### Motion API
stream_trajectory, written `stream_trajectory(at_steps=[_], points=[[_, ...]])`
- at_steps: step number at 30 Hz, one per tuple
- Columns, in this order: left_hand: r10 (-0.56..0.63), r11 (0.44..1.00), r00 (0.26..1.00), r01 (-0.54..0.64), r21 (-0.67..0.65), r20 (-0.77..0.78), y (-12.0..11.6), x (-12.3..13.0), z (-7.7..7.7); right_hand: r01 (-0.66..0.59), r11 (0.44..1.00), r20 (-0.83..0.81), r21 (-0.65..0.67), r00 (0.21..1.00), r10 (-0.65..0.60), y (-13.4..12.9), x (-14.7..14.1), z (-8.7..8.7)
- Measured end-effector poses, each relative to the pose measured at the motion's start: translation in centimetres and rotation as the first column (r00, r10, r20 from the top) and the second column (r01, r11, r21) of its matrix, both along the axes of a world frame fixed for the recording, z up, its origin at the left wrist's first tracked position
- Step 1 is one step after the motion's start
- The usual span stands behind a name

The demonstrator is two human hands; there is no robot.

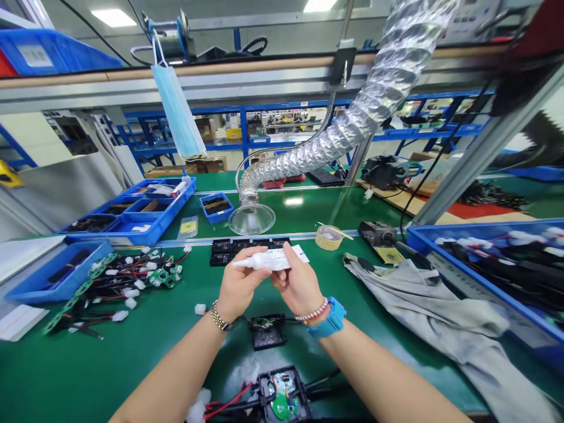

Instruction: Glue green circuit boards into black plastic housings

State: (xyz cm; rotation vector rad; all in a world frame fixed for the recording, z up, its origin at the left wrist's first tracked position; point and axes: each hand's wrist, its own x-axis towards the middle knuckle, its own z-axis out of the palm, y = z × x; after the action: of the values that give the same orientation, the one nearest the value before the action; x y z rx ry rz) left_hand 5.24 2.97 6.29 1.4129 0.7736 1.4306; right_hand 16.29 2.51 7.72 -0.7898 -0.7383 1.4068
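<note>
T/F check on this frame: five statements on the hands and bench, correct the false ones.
1. The left hand and right hand both hold the white tube. True.

2. The face mask lies flat on the green bench. False: it hangs above the bench.

3. Red wires run to the left side of the open black case nearest the camera. True.

4. The blue wristband is on the left wrist. False: it is on the right wrist; the left wears a metal band.

5. In the picture, the tape roll is left of the clear hood. False: it is to the right.
</note>
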Motion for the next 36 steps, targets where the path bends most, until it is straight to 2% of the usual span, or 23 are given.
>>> stream_trajectory(at_steps=[4,8,10,14,17,22,24,26,28,30,32,34,35,36], points=[[-0.011,1.000,1.000,0.011,-0.005,-0.015,0.0,-0.5,0.0,0.139,0.982,0.299,0.130,0.939,-0.173,0.5,0.3,-1.0],[-0.023,1.000,0.999,0.024,0.012,-0.045,0.1,-1.2,0.3,0.182,0.961,0.426,0.210,0.868,-0.257,1.0,0.3,-1.4],[-0.026,1.000,1.000,0.026,0.013,-0.018,0.2,-1.4,0.5,0.150,0.970,0.400,0.189,0.891,-0.216,1.0,-0.1,-1.2],[-0.032,0.999,0.998,0.031,0.008,0.049,0.3,-1.5,0.5,0.018,0.994,0.198,0.109,0.979,-0.039,0.9,-1.0,-0.8],[-0.029,1.000,0.999,0.029,-0.008,0.033,0.3,-1.3,0.5,0.066,0.989,0.205,0.135,0.974,-0.094,0.9,-1.3,-1.2],[-0.034,0.999,0.999,0.034,-0.032,0.008,0.4,-1.2,0.3,0.144,0.972,0.375,0.184,0.904,-0.205,1.0,-1.1,-2.4],[-0.042,0.998,0.999,0.042,-0.042,-0.004,0.6,-1.6,0.3,0.086,0.987,0.373,0.132,0.919,-0.130,0.8,-0.6,-2.0],[-0.033,0.999,0.999,0.032,-0.041,-0.034,1.0,-2.3,0.6,-0.054,0.997,0.326,0.048,0.945,0.036,0.6,0.5,-1.0],[-0.058,0.997,0.995,0.054,-0.049,-0.080,1.3,-3.3,1.0,-0.220,0.975,0.268,-0.025,0.938,0.218,0.5,2.1,0.3],[-0.147,0.987,0.983,0.139,-0.077,-0.113,1.5,-4.0,1.4,-0.347,0.936,0.303,-0.060,0.887,0.348,0.4,3.4,1.3],[-0.270,0.959,0.955,0.257,-0.116,-0.122,1.6,-4.3,1.5,-0.472,0.877,0.432,-0.089,0.775,0.461,0.4,4.1,1.6],[-0.337,0.934,0.939,0.323,-0.153,-0.075,1.6,-4.1,1.5,-0.539,0.834,0.523,-0.115,0.681,0.512,0.4,3.9,1.3],[-0.334,0.931,0.942,0.324,-0.166,-0.033,1.5,-3.9,1.4,-0.534,0.837,0.526,-0.115,0.682,0.507,0.4,3.6,1.0],[-0.312,0.934,0.950,0.309,-0.181,0.014,1.4,-3.6,1.4,-0.494,0.864,0.507,-0.096,0.723,0.469,0.4,3.3,0.7]])
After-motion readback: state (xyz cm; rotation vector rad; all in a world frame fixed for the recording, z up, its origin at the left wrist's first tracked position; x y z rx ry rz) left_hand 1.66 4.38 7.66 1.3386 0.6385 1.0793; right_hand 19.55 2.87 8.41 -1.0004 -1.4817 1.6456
